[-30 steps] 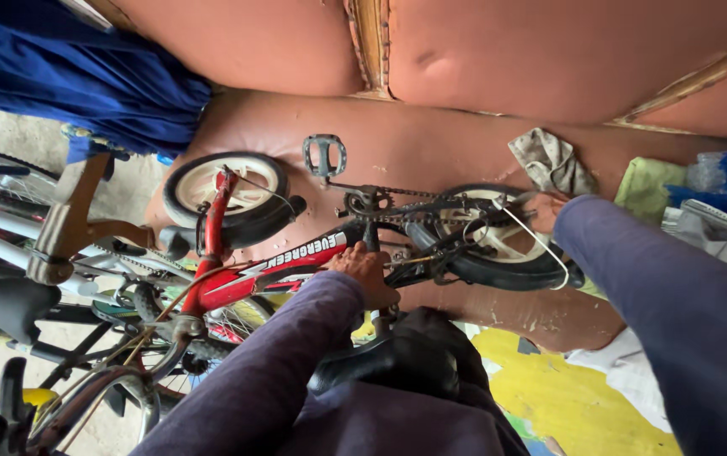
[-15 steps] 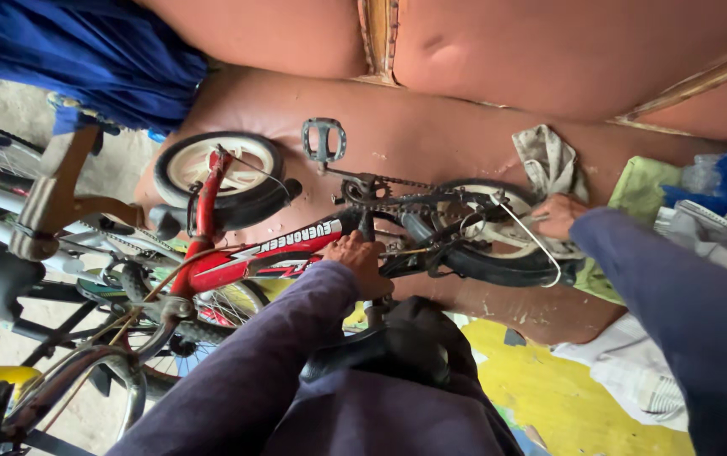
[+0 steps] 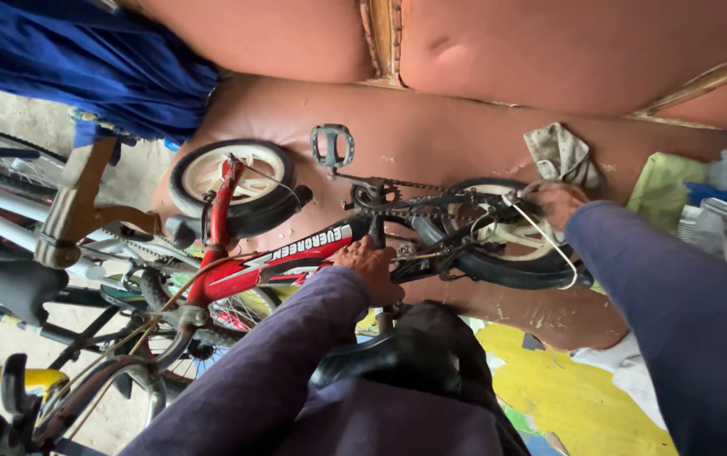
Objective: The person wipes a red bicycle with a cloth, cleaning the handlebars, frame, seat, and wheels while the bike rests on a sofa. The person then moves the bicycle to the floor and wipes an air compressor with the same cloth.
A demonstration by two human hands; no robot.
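Small red children's bicycle [image 3: 296,253], lying on its side across a worn brown leather sofa seat [image 3: 465,135]. White front wheel [image 3: 232,181] with black tyre at left; rear wheel [image 3: 507,236] at right; grey pedal [image 3: 332,145] pointing up; chain along the middle. Left hand [image 3: 372,268] gripping the frame near the crank. Right hand [image 3: 559,205] on the rear wheel's top. Crumpled grey rag [image 3: 562,154] just beside that hand. Blue cloth [image 3: 84,67] upper left. Other bicycles [image 3: 59,279] crowded at lower left.
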